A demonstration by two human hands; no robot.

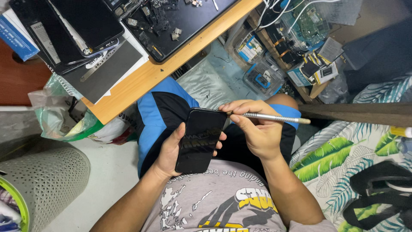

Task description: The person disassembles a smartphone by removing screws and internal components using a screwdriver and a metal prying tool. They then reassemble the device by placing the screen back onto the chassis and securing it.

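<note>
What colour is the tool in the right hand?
Silver-grey metal tool, seen in the head view.

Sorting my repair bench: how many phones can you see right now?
3 at least: one phone in the left hand, two stacked phones on the desk; others may be hidden.

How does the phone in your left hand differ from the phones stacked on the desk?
The held phone sits alone in the left hand over the lap, with the slim metal tool in the right hand at its top edge. The desk phones lie overlapped in a pile on the wooden desk, untouched. The held phone shows whole; the desk ones partly cover each other. All are dark slabs with blank screens.
</note>
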